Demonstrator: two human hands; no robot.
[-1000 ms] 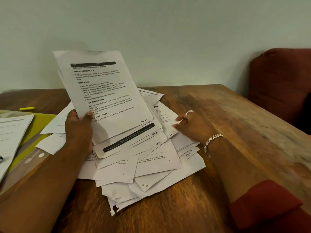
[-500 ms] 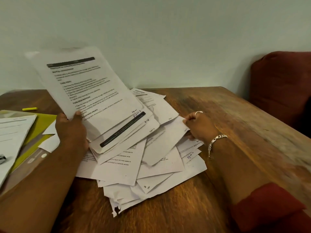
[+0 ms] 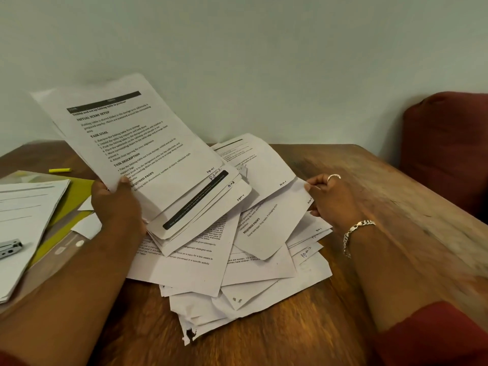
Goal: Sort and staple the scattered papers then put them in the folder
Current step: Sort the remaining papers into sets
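Observation:
My left hand (image 3: 117, 204) grips a fanned bundle of printed sheets (image 3: 148, 154), tilted up off the table, thumb on the top page. My right hand (image 3: 334, 199) pinches the right corner of a single printed sheet (image 3: 274, 225) and lifts it from the scattered pile of papers (image 3: 237, 281) on the wooden table (image 3: 290, 336). At the left lies a yellow-green folder (image 3: 71, 204) under a clear plastic sleeve, with a separate stack of sheets (image 3: 23, 223) on it. A metal stapler (image 3: 9, 248) rests on that stack.
A yellow highlighter (image 3: 60, 170) lies at the far left of the table. A dark red upholstered chair (image 3: 449, 149) stands beyond the table's right edge. A pale wall runs behind the table.
My right hand took hold of a sheet's corner in the pile and raised it. The bundle in my left hand swung left, then back towards the middle.

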